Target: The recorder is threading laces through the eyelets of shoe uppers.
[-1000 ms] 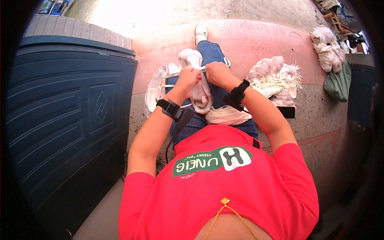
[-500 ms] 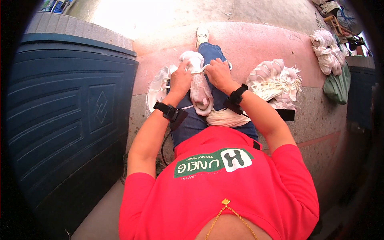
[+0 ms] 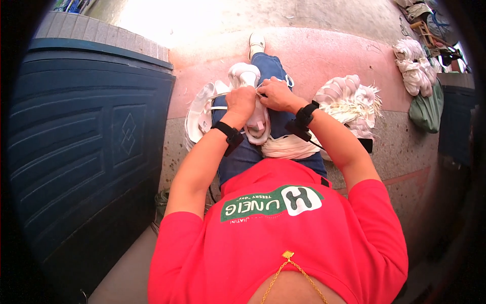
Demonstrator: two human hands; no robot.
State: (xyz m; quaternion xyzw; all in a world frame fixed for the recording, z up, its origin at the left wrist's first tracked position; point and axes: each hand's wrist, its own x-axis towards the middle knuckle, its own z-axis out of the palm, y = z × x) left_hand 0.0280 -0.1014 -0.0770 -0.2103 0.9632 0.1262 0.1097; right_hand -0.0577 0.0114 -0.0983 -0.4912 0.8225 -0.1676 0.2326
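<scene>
A white and pale pink shoe upper (image 3: 259, 126) lies lengthwise on my thighs, its rounded toe pointing away from me. My left hand (image 3: 240, 105) is closed over its middle, with a white shoelace (image 3: 218, 95) trailing out to the left. Just right of it, my right hand (image 3: 277, 95) pinches lace at the upper's right edge, and a loop (image 3: 289, 81) of lace shows beyond the knuckles. The fingertips of both hands are close together and partly hidden. A hank of cream laces (image 3: 288, 148) rests across my lap below the upper.
More white shoe uppers (image 3: 200, 116) lie left of my leg. On the right sits a pile of uppers with laces (image 3: 347, 101), beside a dark phone-like slab (image 3: 365, 145). A blue panelled door (image 3: 91, 121) stands at left. Further right are white bundles (image 3: 412, 66) on a green sack (image 3: 428, 109).
My left hand has moved right across the upper, closer to my right hand, drawing a lace with it. The right hand has shifted slightly down.
</scene>
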